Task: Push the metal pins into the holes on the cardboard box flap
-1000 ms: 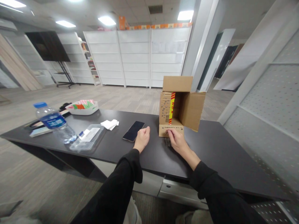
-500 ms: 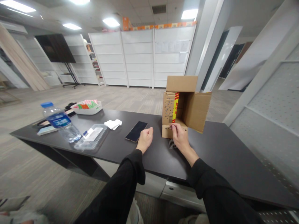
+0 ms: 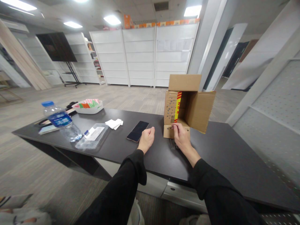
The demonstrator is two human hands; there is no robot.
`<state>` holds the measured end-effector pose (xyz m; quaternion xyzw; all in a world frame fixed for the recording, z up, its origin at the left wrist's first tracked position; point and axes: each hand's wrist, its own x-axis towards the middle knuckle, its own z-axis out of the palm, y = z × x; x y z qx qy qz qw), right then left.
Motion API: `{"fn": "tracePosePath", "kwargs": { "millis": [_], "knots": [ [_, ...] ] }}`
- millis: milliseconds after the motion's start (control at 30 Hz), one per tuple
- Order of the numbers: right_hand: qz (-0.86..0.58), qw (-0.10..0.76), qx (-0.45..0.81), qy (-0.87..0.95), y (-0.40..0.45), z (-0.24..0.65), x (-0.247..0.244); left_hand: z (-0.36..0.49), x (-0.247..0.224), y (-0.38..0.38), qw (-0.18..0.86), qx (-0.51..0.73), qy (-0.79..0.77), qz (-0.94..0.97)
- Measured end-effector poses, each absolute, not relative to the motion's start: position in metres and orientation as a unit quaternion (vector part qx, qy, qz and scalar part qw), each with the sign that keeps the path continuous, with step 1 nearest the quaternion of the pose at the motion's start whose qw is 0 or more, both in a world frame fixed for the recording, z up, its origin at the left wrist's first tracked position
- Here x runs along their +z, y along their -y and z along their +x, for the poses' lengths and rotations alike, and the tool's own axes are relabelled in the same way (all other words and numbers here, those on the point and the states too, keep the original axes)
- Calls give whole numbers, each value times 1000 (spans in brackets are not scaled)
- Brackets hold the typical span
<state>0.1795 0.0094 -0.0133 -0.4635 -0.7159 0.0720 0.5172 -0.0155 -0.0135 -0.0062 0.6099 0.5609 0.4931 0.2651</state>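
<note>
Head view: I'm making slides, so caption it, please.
Right hand at an open cardboard box, left hand curled beside a phone.

a dark table (image 3: 217,175) with pale drawer fronts (image 3: 185,194) on its near side stands on a streaked grey-brown floor (image 3: 131,97). along the far side runs a row of tall white panels (image 3: 140,59), with orange items (image 3: 127,21) on top. at far left, a black screen (image 3: 56,47) tops a thin stand (image 3: 72,74), near a beige curtain (image 3: 23,56). a grey pillar (image 3: 203,47) rises right of the panels, and a pale perforated partition (image 3: 278,103) slants along the right. ceiling lights (image 3: 112,20) glow white around a dark vent (image 3: 161,6).
</note>
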Motion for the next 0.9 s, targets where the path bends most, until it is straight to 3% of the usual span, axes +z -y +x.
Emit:
{"fn": "tracePosePath", "kwargs": {
  "millis": [300, 667, 900],
  "knots": [
    [-443, 497, 43, 745, -13, 180, -16, -16, -7, 14, 267, 494, -562, 608],
    [-513, 385, -76, 763, -14, 179, -17, -15, -6, 14, 260, 496, -561, 609],
    [-520, 381, -104, 757, -14, 178, -16, -16, -7, 13, 260, 491, -564, 611]
  ]
}}
